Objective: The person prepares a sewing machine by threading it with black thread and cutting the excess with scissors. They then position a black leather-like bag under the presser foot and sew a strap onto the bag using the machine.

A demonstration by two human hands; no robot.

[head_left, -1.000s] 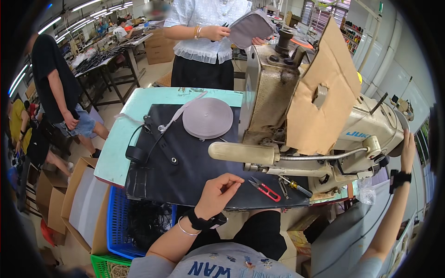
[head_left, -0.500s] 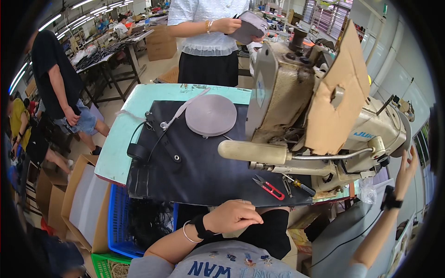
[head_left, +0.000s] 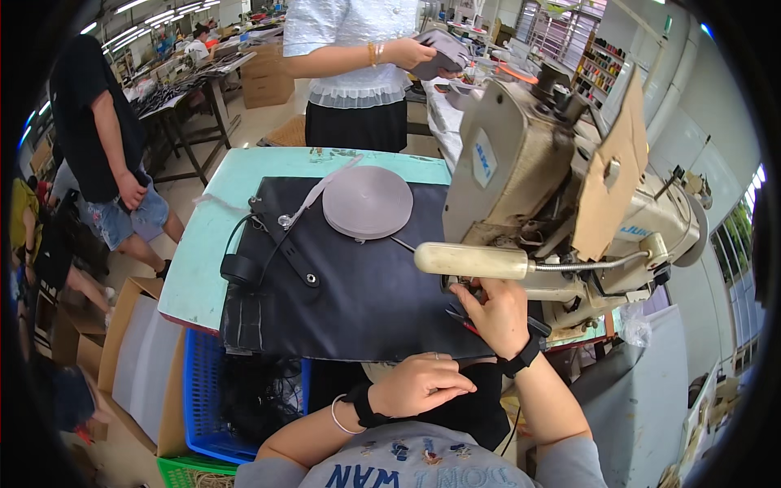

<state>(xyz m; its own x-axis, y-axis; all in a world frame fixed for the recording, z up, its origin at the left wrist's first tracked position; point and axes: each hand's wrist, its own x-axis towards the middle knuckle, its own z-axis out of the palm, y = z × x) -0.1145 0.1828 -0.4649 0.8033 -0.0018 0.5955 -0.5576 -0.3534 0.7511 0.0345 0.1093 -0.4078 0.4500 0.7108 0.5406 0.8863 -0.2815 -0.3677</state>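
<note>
My right hand is at the sewing machine's needle area, beneath the pale lever, fingers curled round something I cannot make out. It partly hides the red-handled snips. My left hand is at the front edge of the dark work mat, fingers bent together, with nothing visible in them. A grey tape roll lies on the mat, beside a black strap with a metal snap. A cardboard piece is attached to the machine.
Across the turquoise table a co-worker holds grey pieces. Another person stands at the left. A blue basket of black material and open cartons are at lower left; a grey panel is at lower right.
My right hand has moved leftward from the handwheel to the needle area. My left hand has dropped from the mat to its front edge. The view has shifted slightly.
</note>
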